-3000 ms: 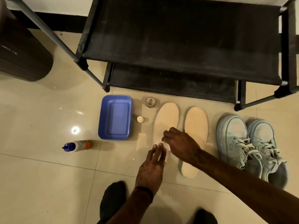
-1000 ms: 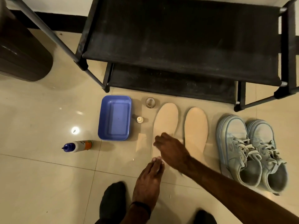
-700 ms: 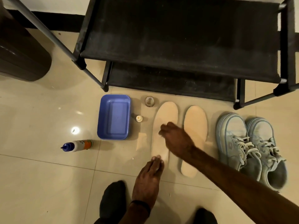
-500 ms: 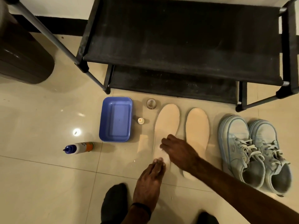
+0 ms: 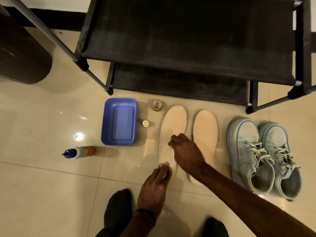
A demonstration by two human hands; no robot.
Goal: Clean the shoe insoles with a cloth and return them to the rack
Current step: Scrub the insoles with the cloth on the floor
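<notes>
Left hand: the left hand (image 5: 153, 187) is laid flat on the heel end of the left insole (image 5: 172, 134); its fingers (image 5: 164, 168) are straight and held together, and they press the insole to the floor (image 5: 42, 194).
Right hand: the right hand (image 5: 185, 154) is placed over the middle of the same insole, with the fingers curled down. A small white piece, seen only at the fingertips, is pinched there; whether it is the cloth cannot be told.
Left insole: it lies flat on the floor, toe end toward the rack (image 5: 188, 40), just in front of the lowest shelf.
Right insole: the right insole (image 5: 205, 132) lies just beside the left one, parallel to it and not touching; its heel part is crossed by the right forearm.
Rack: a black frame with dark fabric shelves is seen at the top; nothing is seen on the shelves.
Shoes: a pair of pale blue shoes (image 5: 263, 156) stands to the right of the insoles, touching each other, with the laces tied.
Tray: a blue tray (image 5: 118, 122) is placed to the left of the insoles.
Small items: a small cap (image 5: 145, 123) stands between tray and left insole; a tape roll (image 5: 157, 105) lies near the toe of the left insole.
Bottle: a bottle (image 5: 80, 152) with a blue tip lies on its side, left of the tray.
Feet: two feet in dark socks are seen at the lower edge.
</notes>
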